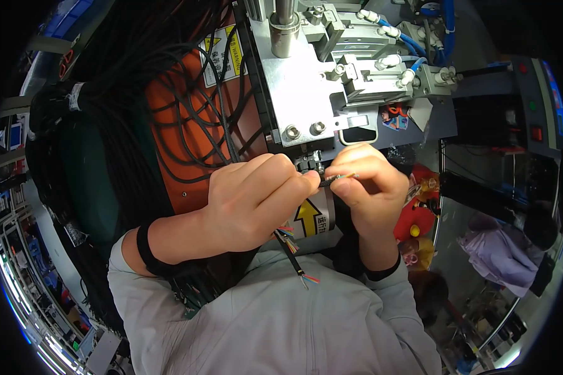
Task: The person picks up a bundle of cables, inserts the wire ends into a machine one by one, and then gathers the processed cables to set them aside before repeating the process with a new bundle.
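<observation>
The left hand (pixel 251 201) gripped a black cable (pixel 326 183). The right hand (pixel 374 186) pinched its stripped end (pixel 351 175) near a metal machine (pixel 300 87).

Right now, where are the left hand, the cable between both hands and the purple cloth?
Left hand (pixel 249 199): head view, on the back of the hand.
Cable (pixel 327 183): head view, on its black part.
Purple cloth (pixel 502 253): head view, on the middle of its folds.

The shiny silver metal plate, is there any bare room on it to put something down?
Yes, the plate looks bare in the middle, between the round steel post and two round silver bolts. The orange board is crowded with thin black cables, except a small patch beside the left hand.
</observation>
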`<act>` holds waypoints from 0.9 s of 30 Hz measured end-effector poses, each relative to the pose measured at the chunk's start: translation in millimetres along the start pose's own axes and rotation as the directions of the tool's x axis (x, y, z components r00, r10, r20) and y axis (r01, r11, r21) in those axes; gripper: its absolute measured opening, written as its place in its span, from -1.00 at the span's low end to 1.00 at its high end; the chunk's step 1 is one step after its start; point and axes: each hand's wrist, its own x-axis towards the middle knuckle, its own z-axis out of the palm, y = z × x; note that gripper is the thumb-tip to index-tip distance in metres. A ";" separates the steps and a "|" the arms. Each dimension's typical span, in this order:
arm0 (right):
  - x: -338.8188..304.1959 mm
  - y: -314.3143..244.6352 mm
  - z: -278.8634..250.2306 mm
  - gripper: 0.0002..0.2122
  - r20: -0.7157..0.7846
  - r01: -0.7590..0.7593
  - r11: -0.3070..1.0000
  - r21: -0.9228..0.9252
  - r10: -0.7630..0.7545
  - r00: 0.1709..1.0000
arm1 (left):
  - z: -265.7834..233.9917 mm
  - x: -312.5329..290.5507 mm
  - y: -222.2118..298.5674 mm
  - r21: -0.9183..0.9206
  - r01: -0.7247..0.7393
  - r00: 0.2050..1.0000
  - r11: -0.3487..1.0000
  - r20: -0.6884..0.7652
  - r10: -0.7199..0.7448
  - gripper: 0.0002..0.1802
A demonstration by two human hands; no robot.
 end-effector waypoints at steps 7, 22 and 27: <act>-2.8 -2.9 9.6 -0.83 -0.120 -0.010 0.994 -0.108 -0.003 0.993 | 1.8 -0.6 3.3 0.148 -0.031 0.999 0.988 0.028 0.027 -0.75; 2.8 0.3 -14.4 -0.91 0.112 -0.494 0.806 0.325 0.486 0.867 | 5.8 -3.0 2.0 0.236 -0.104 0.992 0.966 0.092 0.084 -0.66; -0.3 5.8 -14.0 -0.93 0.047 -0.331 0.939 -0.094 0.336 0.941 | 8.9 -6.5 6.0 0.265 -0.113 0.979 0.958 0.196 0.061 -0.62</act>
